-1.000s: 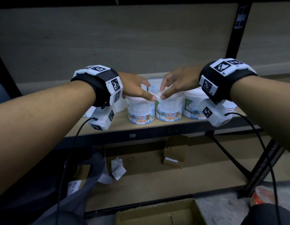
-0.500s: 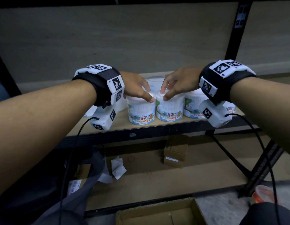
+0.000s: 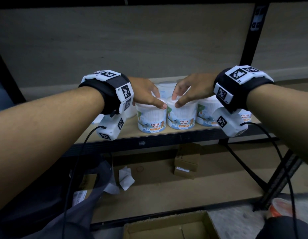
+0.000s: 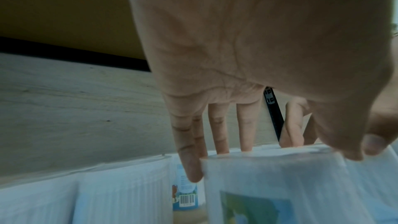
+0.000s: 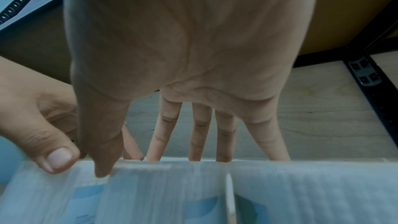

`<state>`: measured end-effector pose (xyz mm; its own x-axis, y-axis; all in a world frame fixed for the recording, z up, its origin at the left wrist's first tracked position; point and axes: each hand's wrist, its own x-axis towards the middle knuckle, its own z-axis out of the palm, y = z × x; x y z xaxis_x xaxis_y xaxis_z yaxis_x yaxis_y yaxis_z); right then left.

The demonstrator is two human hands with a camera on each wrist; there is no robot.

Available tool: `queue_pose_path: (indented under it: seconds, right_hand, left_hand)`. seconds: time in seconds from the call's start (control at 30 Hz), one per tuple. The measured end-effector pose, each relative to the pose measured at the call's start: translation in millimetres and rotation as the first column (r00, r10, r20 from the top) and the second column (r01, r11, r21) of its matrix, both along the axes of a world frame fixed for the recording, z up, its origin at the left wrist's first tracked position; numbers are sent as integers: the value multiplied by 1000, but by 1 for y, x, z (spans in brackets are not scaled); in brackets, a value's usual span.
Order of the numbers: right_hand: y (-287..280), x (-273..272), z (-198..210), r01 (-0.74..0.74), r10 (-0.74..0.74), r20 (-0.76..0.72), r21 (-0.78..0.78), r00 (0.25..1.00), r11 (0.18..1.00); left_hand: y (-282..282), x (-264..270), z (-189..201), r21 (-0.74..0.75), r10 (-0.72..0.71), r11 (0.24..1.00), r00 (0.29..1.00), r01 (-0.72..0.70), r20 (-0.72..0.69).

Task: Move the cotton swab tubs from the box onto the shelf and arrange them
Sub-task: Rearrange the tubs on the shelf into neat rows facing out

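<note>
Left hand [image 3: 146, 94] grip clasping left tub [image 3: 151, 119], right hand [image 3: 193, 90] grip clasping right tub [image 3: 182, 116], two tubs held

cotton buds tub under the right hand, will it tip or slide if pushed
Cotton buds tub looks squat, so it probably slides on the shelf rather than tips. Likely light: swabs fill it. Smooth plastic under the right hand may be slippery.

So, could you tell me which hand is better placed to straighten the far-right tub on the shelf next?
Right, probably. The right hand holds the middle tub, closer to the far-right tub. The left hand holds the left tub and would have to cross over.
</note>
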<state>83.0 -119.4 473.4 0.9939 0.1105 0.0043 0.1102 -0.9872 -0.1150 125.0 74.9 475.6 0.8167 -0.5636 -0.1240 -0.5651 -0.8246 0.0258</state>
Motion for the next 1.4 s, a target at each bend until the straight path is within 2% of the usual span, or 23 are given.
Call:
queue_pose_path:
  seconds: [0.4,0.57,0.73,0.9,1.13,1.4]
  right_hand:
    - [0,1,-2,5,-5,-24,23,1000,1000]
    - [10,4,8,15,-16,8,65,1000,998]
    - [37,16,16,11,-13,50,39,999,999]
    - [73,32,18,0,-3,63,48,998,999]
    - [130,57,19,-32,33,41,-34,999,999]
    - [168,81,11,-43,43,33,-3,999,999]
  left_hand:
    - [1,-1,2,-9,8,1000,1000,-8,-12]
    - [21,5,9,-60,17,998,999,-16,28]
    - [51,13,18,-86,45,996,993,-36,110]
    - [88,25,18,-122,77,991,988,-61,132]
    - [139,50,5,-98,138,987,980,-125,141]
    - [165,83,-15,-82,208,977,968,-198,142]
